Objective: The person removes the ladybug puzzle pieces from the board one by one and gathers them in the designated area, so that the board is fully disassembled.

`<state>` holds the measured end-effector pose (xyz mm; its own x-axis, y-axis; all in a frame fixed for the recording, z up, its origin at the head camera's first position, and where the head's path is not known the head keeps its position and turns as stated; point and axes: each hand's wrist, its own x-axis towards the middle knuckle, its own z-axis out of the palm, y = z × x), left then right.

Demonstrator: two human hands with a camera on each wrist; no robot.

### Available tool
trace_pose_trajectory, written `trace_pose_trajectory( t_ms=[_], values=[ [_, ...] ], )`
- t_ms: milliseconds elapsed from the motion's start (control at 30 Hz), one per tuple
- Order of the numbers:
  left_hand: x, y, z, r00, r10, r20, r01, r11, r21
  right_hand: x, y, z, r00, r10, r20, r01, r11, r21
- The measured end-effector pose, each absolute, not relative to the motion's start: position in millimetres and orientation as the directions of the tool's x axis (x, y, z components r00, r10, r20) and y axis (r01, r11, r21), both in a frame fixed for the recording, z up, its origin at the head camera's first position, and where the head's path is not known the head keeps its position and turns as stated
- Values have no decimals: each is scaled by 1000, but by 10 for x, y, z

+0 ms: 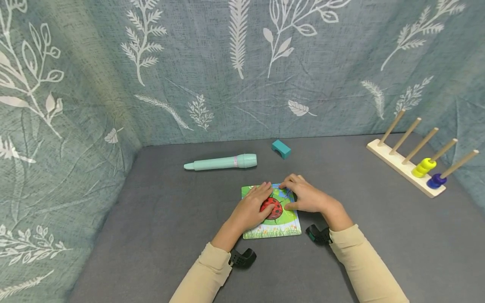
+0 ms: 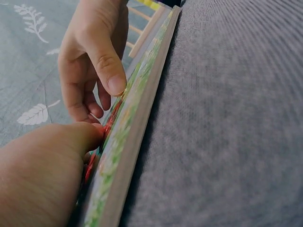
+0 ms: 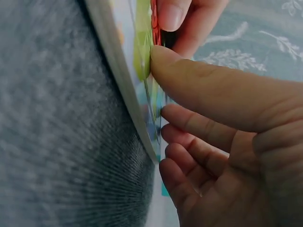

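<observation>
A square ladybug puzzle board (image 1: 272, 231) lies flat on the grey table, with a red, black-spotted ladybug on green and flowers along its near edge. My left hand (image 1: 253, 207) rests across the board's left part, its thumb over the ladybug and its fingers pointing to the far edge. On the upper right part, my right hand (image 1: 306, 197) touches the board with thumb and fingertips spread apart. In the right wrist view the right thumb (image 3: 199, 87) lies on a green area, its fingers near the board's edge. The left palm hides part of the picture.
Beyond the board lie a mint-green microphone-shaped stick (image 1: 221, 163) and a teal arched block (image 1: 281, 149). At the right stands a wooden peg rack (image 1: 395, 163) with yellow and dark blue beads. A leaf-patterned curtain (image 1: 212, 84) closes off the back and sides.
</observation>
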<state>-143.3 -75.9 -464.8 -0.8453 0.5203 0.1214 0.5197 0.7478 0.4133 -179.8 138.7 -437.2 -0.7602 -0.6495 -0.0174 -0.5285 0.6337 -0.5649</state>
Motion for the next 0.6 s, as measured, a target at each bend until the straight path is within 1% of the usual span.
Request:
trace_pose_trajectory(
  t_ms=[200, 367, 600],
  values=[
    [-1435, -752, -4649, -847, 519, 116, 517, 752, 409, -1834, 1348, -4318, -748, -661, -64, -519, 642, -564],
    [-1435, -743, -4655, -847, 521, 109, 516, 751, 412, -1864, 1335, -4333, -746, -657, -104, -484, 643, -593],
    [-1431, -758, -4649, -849, 515, 114, 511, 750, 420, -1884, 1337, -4371, -732, -674, -97, -482, 613, -625]
  ],
)
